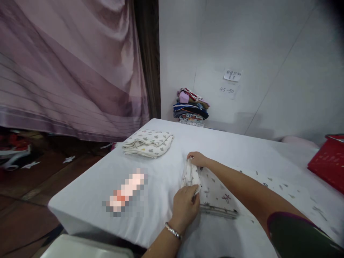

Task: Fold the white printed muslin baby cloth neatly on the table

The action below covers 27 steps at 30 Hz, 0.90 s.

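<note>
A thin white cloth [217, 190] with small grey and brown prints lies partly folded on the white-covered table [166, 222]. My left hand [186, 204], with a silver bracelet at the wrist, pinches the near corner of its folded left edge. At the far end of that same edge, my right hand [197, 159] has its fingers closed on the cloth. The edge between the hands is bunched and slightly raised. A loose part of the printed fabric [290, 190] stretches away to the right, partly behind my right forearm. Further left sits a folded printed cloth [149, 143].
A pixelated object [125, 193] on the left of the table cannot be made out. Stacked clothes [190, 107] stand by the wall beyond the far edge. A red container [329, 163] is at the right. A pink curtain [80, 64] hangs left; a pale surface [86, 247] juts in below.
</note>
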{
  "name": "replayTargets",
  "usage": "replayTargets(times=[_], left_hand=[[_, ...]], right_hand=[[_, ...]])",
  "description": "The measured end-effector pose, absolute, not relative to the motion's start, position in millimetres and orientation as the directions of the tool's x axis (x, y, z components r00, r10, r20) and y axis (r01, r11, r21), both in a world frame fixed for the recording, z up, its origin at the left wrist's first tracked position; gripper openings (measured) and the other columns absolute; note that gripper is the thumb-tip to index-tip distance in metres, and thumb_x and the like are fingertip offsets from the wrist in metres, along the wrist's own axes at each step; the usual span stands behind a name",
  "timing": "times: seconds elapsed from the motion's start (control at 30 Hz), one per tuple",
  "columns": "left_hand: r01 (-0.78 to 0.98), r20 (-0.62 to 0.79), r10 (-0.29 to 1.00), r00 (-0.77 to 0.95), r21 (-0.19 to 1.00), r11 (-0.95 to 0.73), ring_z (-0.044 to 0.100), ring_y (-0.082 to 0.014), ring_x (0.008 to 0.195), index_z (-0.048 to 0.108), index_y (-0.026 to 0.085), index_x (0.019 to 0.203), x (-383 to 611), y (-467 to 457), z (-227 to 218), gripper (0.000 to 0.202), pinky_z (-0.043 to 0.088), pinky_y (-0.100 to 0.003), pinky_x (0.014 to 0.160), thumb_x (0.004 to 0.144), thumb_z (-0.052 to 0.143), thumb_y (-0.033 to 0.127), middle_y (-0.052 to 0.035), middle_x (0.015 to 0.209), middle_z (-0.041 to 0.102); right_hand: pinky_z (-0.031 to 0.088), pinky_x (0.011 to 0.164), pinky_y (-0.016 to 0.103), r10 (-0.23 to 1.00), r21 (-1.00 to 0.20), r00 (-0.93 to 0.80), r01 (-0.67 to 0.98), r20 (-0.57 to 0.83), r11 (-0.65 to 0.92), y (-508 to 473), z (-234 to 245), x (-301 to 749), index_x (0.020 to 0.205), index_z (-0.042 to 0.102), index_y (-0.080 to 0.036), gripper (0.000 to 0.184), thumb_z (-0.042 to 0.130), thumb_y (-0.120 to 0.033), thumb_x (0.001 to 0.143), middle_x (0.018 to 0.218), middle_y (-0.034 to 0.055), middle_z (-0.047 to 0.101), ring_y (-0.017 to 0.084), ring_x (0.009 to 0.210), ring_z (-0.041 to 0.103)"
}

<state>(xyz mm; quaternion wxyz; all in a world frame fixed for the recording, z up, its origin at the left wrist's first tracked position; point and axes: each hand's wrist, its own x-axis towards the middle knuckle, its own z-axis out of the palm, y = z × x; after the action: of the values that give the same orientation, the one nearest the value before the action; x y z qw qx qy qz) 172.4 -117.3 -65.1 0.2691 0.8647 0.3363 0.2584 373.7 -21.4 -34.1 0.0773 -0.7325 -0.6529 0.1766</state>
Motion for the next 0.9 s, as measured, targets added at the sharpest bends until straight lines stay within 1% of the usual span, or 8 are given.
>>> replayTargets(times=[0.07, 0.13, 0.27, 0.37, 0.43, 0.6, 0.77, 0.9], left_hand=[[0.448, 0.239, 0.717, 0.655, 0.641, -0.623, 0.059, -0.0186, 0.088, 0.061, 0.025, 0.105, 171, -119, -63, 0.029, 0.042, -0.032, 0.08, 0.082, 0.045, 0.021, -0.0042, 0.093, 0.068], [0.44, 0.225, 0.705, 0.673, 0.644, -0.626, 0.059, -0.0188, 0.089, 0.062, 0.025, 0.103, 169, -121, -61, 0.027, 0.042, -0.032, 0.081, 0.083, 0.044, 0.023, -0.0047, 0.094, 0.068], [0.396, 0.229, 0.699, 0.677, 0.687, -0.609, 0.059, -0.0161, 0.085, 0.062, 0.026, 0.1, 164, -108, -49, 0.026, 0.042, -0.028, 0.078, 0.085, 0.043, 0.035, -0.0021, 0.092, 0.068], [0.465, 0.221, 0.789, 0.574, 0.705, -0.536, 0.059, -0.0136, 0.082, 0.063, 0.026, 0.097, 168, -77, -39, 0.026, 0.041, -0.024, 0.076, 0.086, 0.04, 0.034, 0.0004, 0.093, 0.068], [0.553, 0.171, 0.828, 0.534, 0.67, -0.495, 0.058, -0.0136, 0.081, 0.064, 0.025, 0.094, 178, -52, -36, 0.025, 0.04, -0.025, 0.074, 0.084, 0.042, 0.03, -0.0001, 0.094, 0.067], [0.654, 0.015, 0.846, 0.533, 0.628, -0.423, 0.059, -0.017, 0.084, 0.068, 0.021, 0.086, 214, -12, -46, 0.024, 0.039, -0.026, 0.072, 0.08, 0.044, 0.025, -0.0047, 0.093, 0.069], [0.666, -0.008, 0.864, 0.503, 0.641, -0.381, 0.06, -0.0196, 0.085, 0.066, 0.021, 0.091, 236, -6, -55, 0.028, 0.039, -0.028, 0.069, 0.081, 0.043, 0.033, -0.0076, 0.094, 0.069], [0.678, -0.029, 0.88, 0.475, 0.649, -0.344, 0.061, -0.0211, 0.085, 0.065, 0.02, 0.086, 243, -3, -57, 0.028, 0.039, -0.028, 0.067, 0.081, 0.042, 0.037, -0.0083, 0.091, 0.068]], right_hand=[[0.043, 0.085, 0.03, 0.984, -0.323, 0.124, 0.933, -0.125, -0.158, -25, -34, 373, 0.117, 0.056, -0.023, 0.046, 0.051, -0.015, 0.072, 0.117, 0.006, 0.058, 0.022, 0.105, 0.053], [0.038, 0.091, 0.035, 0.979, -0.298, 0.177, 0.934, -0.098, -0.199, -30, -33, 372, 0.12, 0.053, -0.02, 0.048, 0.052, -0.017, 0.071, 0.122, 0.0104, 0.054, 0.026, 0.113, 0.047], [0.043, 0.079, 0.033, 0.953, -0.314, 0.279, 0.9, -0.121, -0.303, -35, -32, 371, 0.11, 0.058, -0.017, 0.039, 0.052, -0.021, 0.072, 0.106, 0.0123, 0.062, 0.026, 0.099, 0.056], [0.044, 0.068, 0.028, 0.941, -0.389, 0.306, 0.857, -0.144, -0.338, -36, -33, 372, 0.105, 0.059, -0.018, 0.034, 0.053, -0.022, 0.072, 0.093, 0.0083, 0.066, 0.022, 0.084, 0.061], [0.043, 0.063, 0.025, 0.939, -0.452, 0.31, 0.824, -0.148, -0.343, -36, -34, 373, 0.104, 0.06, -0.017, 0.032, 0.054, -0.021, 0.072, 0.085, 0.0058, 0.066, 0.018, 0.075, 0.061], [0.042, 0.049, 0.02, 0.938, -0.618, 0.297, 0.709, -0.177, -0.341, -37, -43, 374, 0.105, 0.057, -0.016, 0.029, 0.051, -0.017, 0.076, 0.066, -0.0003, 0.062, 0.01, 0.05, 0.054], [0.043, 0.044, 0.019, 0.933, -0.765, 0.3, 0.548, -0.198, -0.338, -40, -54, 374, 0.107, 0.052, -0.016, 0.026, 0.047, -0.017, 0.081, 0.072, -0.001, 0.06, 0.007, 0.045, 0.05], [0.042, 0.039, 0.02, 0.923, -0.893, 0.316, 0.316, -0.22, -0.321, -40, -62, 375, 0.101, 0.053, -0.015, 0.022, 0.052, -0.018, 0.079, 0.061, -0.004, 0.054, 0.008, 0.041, 0.048]])
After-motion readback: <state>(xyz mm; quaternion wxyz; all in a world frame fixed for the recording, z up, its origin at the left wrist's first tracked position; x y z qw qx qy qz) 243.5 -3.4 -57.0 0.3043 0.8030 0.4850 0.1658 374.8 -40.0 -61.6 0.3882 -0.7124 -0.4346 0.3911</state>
